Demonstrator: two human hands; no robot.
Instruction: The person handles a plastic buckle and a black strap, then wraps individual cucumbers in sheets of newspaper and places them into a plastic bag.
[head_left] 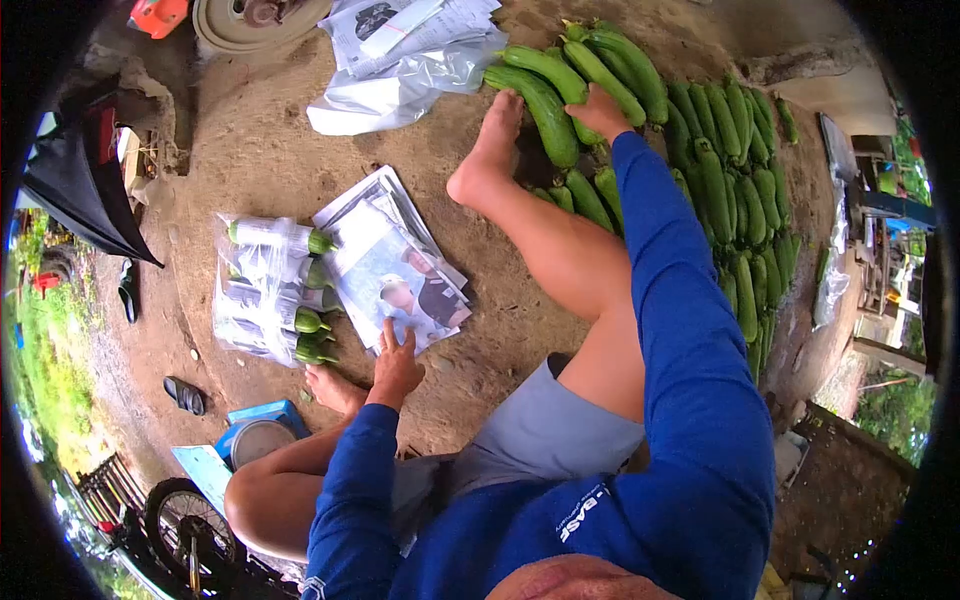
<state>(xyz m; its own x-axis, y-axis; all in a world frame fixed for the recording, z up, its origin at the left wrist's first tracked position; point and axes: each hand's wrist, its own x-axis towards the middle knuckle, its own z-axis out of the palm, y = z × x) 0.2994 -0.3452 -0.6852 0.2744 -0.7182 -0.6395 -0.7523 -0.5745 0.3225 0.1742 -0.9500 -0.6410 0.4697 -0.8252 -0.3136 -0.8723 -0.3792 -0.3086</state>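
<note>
My right hand (603, 114) reaches past my knee to a pile of long green gourds that look like luffas. Its fingers are closed around one luffa (606, 80); their undersides are hidden. Nearest my bare foot lies another big luffa (540, 112). My left hand (398, 366) has its fingers apart at the lower edge of a stack of printed paper sheets (365, 260), the top one showing a photo of people. Left of the stack is a clear plastic bag (228, 300) of luffas wrapped in paper, their green ends poking out on the right.
Rows of luffas (745, 200) cover the ground on my right. Plastic bags (350, 112) and more papers (385, 30) lie ahead. A blue scale (262, 435) stands by my left knee, near a sandal (184, 396) and a motorcycle wheel (190, 530).
</note>
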